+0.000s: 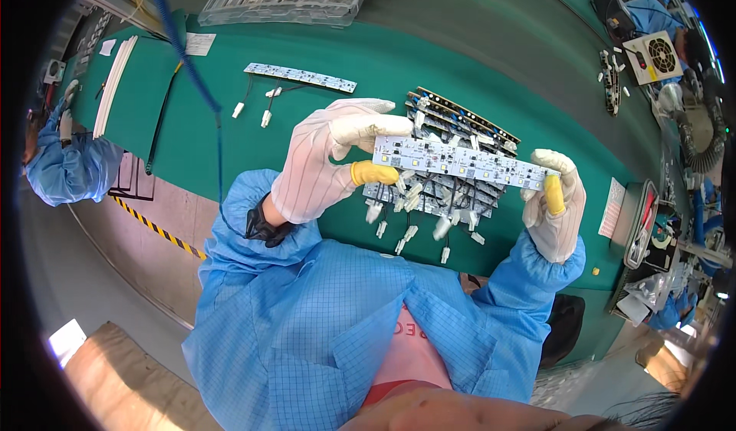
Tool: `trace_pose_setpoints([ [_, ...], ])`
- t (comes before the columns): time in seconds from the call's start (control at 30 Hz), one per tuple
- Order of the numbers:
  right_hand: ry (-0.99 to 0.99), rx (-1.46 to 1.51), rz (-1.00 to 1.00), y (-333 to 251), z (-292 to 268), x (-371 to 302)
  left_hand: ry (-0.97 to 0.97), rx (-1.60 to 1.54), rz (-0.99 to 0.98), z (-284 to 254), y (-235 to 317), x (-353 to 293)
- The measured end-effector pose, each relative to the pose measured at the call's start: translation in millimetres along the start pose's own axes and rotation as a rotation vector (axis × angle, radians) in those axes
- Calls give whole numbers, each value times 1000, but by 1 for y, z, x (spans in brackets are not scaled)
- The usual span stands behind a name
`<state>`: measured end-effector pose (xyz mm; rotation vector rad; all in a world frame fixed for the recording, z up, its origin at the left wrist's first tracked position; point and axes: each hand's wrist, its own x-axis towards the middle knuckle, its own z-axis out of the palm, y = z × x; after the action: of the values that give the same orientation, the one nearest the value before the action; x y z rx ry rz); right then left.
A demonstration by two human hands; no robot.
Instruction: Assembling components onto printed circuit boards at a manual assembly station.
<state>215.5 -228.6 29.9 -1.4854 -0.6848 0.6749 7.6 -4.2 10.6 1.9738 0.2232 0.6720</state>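
Blue smock [330, 316]: nearest the lens, finely gridded, worn over a pink shirt [414, 350] with red lettering, partly covered.
Left hand [322, 155]: gloved, pinching the left end of the white strip board [460, 163], index finger above, yellow-tipped thumb below.
Right hand [556, 201]: gloved, closed in a pinch on the board's right end, yellow-tipped thumb in front.
Board position: between both hands, in front of the pile.
Long axis: left to right, right end lower in view; component face toward the camera.
Look: slim, flat, dotted with dark parts and pale-yellow squares; markings too small to read.
Pile [483, 193]: similar boards with white connectors [445, 255] on dark leads, on the green tabletop [391, 63].
Beyond: single board [299, 77], clear plastic tray [276, 17], paper slip [200, 44] with illegible print.
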Motion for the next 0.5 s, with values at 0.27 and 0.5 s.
trace_pose_setpoints([
  [0.27,71,-102,-97,-9,3,-4,27,-239,-173,-2,-1,-6],
  [0.5,-5,81,41,-14,0,-6,105,-286,-160,-1,2,-7],
])
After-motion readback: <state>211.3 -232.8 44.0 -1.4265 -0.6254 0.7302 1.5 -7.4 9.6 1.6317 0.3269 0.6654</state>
